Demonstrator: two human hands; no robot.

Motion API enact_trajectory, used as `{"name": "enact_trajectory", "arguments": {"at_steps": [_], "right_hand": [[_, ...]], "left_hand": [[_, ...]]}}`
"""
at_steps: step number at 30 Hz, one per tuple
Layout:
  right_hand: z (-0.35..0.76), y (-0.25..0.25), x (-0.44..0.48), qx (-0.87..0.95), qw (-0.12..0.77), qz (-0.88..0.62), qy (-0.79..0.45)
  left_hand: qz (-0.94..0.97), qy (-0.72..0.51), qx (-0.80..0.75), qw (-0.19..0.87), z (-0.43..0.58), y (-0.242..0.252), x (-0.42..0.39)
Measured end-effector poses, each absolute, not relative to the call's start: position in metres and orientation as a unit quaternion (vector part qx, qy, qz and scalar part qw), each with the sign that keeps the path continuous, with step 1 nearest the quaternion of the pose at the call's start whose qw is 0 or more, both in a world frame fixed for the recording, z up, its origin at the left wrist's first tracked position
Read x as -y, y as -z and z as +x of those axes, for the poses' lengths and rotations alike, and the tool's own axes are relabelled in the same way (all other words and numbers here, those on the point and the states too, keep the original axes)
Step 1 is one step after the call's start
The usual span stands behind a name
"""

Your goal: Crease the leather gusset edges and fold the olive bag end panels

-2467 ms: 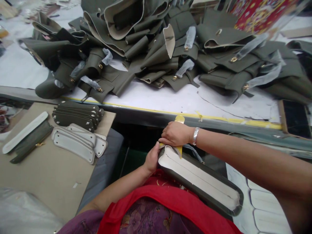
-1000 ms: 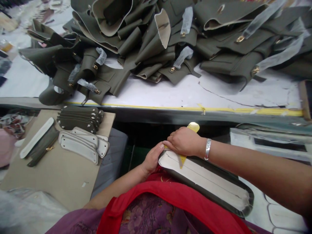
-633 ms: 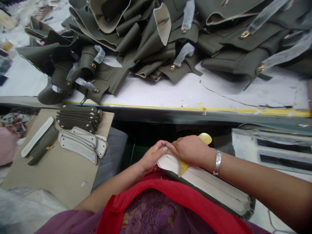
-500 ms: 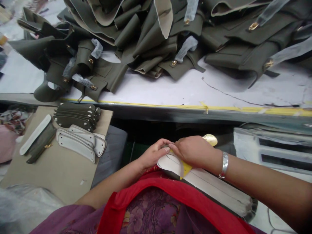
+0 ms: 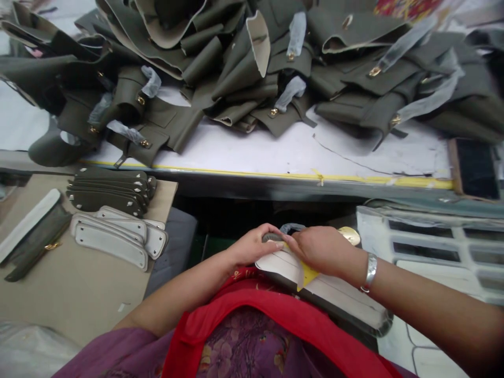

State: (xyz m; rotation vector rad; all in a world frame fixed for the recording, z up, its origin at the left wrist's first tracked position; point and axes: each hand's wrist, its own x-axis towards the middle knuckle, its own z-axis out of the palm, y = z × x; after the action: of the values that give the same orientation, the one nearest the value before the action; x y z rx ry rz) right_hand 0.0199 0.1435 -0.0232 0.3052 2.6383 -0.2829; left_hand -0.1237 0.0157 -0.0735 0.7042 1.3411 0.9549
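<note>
A long olive bag base with a pale lining [image 5: 338,296] lies across my lap, slanting down to the right. My left hand [image 5: 252,245] curls over its near-left end, fingers closed on the rim. My right hand [image 5: 323,251] grips a flat yellow tool [image 5: 309,274] and presses its tip onto the pale lining at that same end. The tool's rounded handle end [image 5: 350,235] sticks out behind my right hand. A silver bangle sits on my right wrist.
A heap of olive bag panels with brass studs [image 5: 252,68] covers the white table [image 5: 275,152] ahead. On a cardboard sheet [image 5: 71,283] to my left lie stacked olive strips [image 5: 108,190] and pale strips [image 5: 118,239]. A white slotted rack [image 5: 429,247] stands at right.
My hands have moved closer together at the base's left end, and the yellow tool has swung so its handle points right. The view has drifted slightly.
</note>
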Motion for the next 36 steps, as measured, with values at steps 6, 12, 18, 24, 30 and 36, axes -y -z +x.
{"name": "enact_trajectory", "arguments": {"at_steps": [6, 12, 18, 24, 30, 36], "right_hand": [[0.023, 0.019, -0.138, -0.953, 0.226, 0.184, 0.086], [0.012, 0.01, -0.135, -0.945, 0.233, 0.212, 0.086], [0.003, 0.008, -0.138, -0.941, 0.262, 0.199, 0.084], [0.015, 0.005, -0.133, -0.937, 0.261, 0.215, 0.085], [0.063, -0.018, -0.133, -0.904, 0.181, 0.352, 0.164], [0.116, -0.04, -0.086, -0.739, 0.101, 0.405, 0.528]], "left_hand": [[0.3, -0.48, -0.473, 0.675, -0.136, 0.076, 0.001], [0.233, -0.511, -0.474, 0.678, -0.134, 0.079, -0.001], [0.142, -0.518, -0.495, 0.683, -0.125, 0.081, -0.01], [0.175, -0.477, -0.509, 0.695, -0.124, 0.073, -0.017], [0.21, -0.499, -0.497, 0.678, -0.149, 0.071, 0.007], [0.264, -0.465, -0.551, 0.641, -0.154, 0.084, 0.031]]}}
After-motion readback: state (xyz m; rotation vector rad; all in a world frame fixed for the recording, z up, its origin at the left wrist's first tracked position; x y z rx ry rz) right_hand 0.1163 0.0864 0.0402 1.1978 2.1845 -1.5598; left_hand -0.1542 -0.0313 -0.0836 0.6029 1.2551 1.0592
